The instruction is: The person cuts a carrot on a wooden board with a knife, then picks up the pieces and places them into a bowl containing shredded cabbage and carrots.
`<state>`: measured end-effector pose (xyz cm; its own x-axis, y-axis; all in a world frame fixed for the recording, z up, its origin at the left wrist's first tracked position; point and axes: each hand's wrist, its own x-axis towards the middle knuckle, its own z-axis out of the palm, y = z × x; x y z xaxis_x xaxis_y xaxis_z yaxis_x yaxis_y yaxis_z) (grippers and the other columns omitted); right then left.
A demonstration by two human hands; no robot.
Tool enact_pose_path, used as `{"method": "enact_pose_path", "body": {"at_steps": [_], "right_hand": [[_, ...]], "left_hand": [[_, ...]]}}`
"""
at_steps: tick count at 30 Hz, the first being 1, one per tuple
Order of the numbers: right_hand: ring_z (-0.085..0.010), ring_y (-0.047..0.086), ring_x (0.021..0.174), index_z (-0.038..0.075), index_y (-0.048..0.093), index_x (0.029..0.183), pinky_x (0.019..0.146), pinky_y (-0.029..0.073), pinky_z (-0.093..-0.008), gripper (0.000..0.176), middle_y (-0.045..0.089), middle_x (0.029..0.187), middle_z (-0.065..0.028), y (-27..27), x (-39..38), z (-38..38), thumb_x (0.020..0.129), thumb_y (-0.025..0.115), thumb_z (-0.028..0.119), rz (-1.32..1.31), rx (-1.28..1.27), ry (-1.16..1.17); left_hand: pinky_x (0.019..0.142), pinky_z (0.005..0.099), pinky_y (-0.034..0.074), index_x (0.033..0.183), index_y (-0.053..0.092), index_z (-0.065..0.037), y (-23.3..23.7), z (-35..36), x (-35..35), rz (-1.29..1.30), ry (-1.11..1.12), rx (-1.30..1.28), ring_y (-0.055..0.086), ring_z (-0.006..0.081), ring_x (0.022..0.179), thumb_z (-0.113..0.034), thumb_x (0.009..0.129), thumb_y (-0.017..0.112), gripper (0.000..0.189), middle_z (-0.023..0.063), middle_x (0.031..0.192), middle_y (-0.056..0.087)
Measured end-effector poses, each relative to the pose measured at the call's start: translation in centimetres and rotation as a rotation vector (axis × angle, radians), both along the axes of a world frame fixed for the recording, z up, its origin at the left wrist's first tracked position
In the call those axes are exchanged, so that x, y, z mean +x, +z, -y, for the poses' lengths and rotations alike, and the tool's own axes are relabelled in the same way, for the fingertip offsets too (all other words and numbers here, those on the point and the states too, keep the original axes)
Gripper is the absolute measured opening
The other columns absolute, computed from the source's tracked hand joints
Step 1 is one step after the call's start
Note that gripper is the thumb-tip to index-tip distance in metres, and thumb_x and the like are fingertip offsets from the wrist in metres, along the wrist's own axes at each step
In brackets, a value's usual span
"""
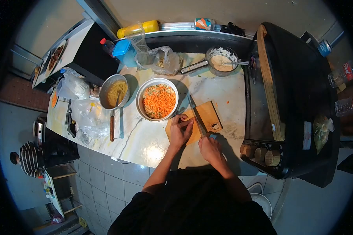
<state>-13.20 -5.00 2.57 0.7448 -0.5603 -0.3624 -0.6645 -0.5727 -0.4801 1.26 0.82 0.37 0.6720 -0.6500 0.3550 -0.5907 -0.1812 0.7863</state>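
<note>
Wooden board (212,112) bears knife (196,115); white bowl (139,102) just beside, pan (112,125) beyond.

The left hand (180,131) covers the near corner of the cutting board (210,113), and whatever lies under its fingers is hidden. The knife (195,115) shows only its blade; the handle is buried in the right hand (210,148). A pale bit (215,126) on the board is too small to name. The contents of the plastic bag (161,60) blur behind its folds, and the food on the plates (53,58) at far left is too small to tell. Labels on the bottles (343,74) at the right are unreadable. The person's torso (192,207) is cut off by the bottom edge.
</note>
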Motion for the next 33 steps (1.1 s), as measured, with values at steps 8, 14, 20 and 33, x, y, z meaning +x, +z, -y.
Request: {"method": "enact_pose_path", "body": {"at_steps": [8, 14, 20, 33], "right_hand": [[-0.0397, 0.063, 0.075, -0.004, 0.048, 0.097, 0.068, 0.049, -0.0497, 0.031, 0.064, 0.078, -0.0216, -0.4, 0.2, -1.1, 0.091, 0.046, 0.026, 0.059, -0.112, -0.067], [-0.0349, 0.066, 0.073, -0.003, 0.056, 0.091, 0.063, 0.053, -0.0435, 0.022, 0.066, 0.077, -0.0198, 0.5, 0.6, -1.6, 0.090, 0.046, 0.016, 0.003, -0.212, -0.056], [-0.0368, 0.065, 0.077, -0.006, 0.045, 0.099, 0.067, 0.050, -0.0489, 0.029, 0.065, 0.081, -0.0226, -1.6, 0.7, -1.6, 0.094, 0.042, 0.023, -0.040, -0.123, -0.062], [-0.0289, 0.068, 0.072, -0.011, 0.050, 0.106, 0.061, 0.053, -0.0394, 0.029, 0.067, 0.075, -0.0173, -0.9, -0.4, 0.8, 0.085, 0.049, 0.008, -0.046, -0.354, 0.117]], "left_hand": [[0.067, 0.0318, 0.043, 0.090, 0.072, -0.002, 0.0, 0.0, 0.0, -0.047, -0.001, -0.001, 0.051, 0.0233, 0.077, -0.005, 0.075, 0.071, 0.015, 0.0115, 0.085, 0.056], [0.072, 0.0318, 0.044, 0.091, 0.071, -0.002, -0.5, -0.2, 0.0, -0.011, -0.001, 0.059, 0.054, 0.0231, 0.081, -0.007, 0.077, 0.069, 0.016, 0.0111, 0.089, 0.055], [0.069, 0.0327, 0.043, 0.089, 0.072, -0.002, -0.2, -0.2, 0.0, 0.012, -0.012, 0.035, 0.051, 0.0244, 0.080, -0.006, 0.076, 0.070, 0.014, 0.0113, 0.087, 0.055], [0.079, 0.0319, 0.043, 0.090, 0.072, -0.002, 0.1, -0.4, -0.3, -0.016, 0.008, 0.082, 0.053, 0.0226, 0.088, -0.012, 0.079, 0.069, 0.016, 0.0097, 0.093, 0.054]]}}
